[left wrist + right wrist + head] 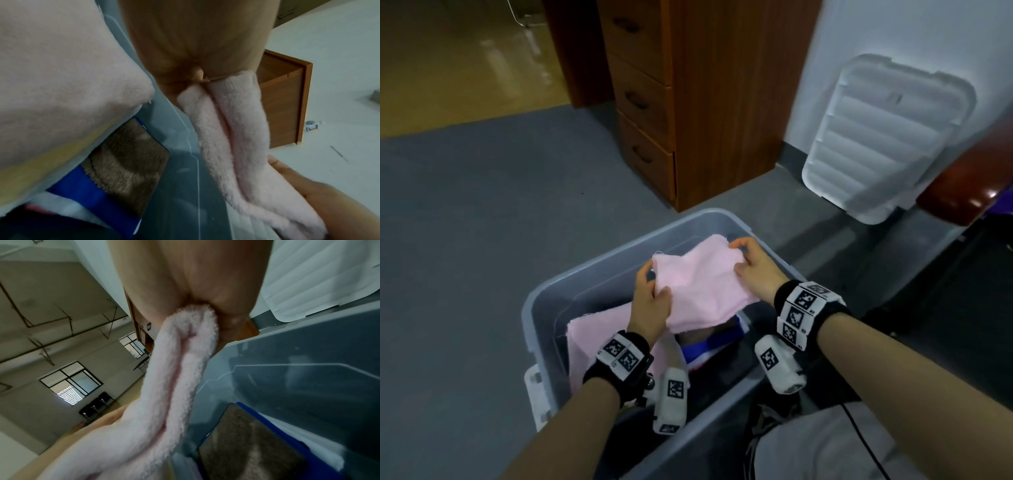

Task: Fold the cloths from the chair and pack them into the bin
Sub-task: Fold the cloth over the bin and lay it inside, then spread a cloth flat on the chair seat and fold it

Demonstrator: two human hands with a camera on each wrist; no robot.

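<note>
The bin sits open on the grey floor, its long axis running from the person's knees away toward the wooden drawers; its near end is cut off behind the forearms. The white lid leans upright against the wall, well apart from the bin. Inside lie a pink cloth at the left and a brown cloth with blue fabric under it — how these are stacked is hard to make out. Above them, over the bin's far half, a folded pink towel is held flat in the air, its long axis running left to right between the hands. The left hand pinches its left edge, thumb on top; the right hand grips the right edge with curled fingers. The towel's underside is hidden.
</note>
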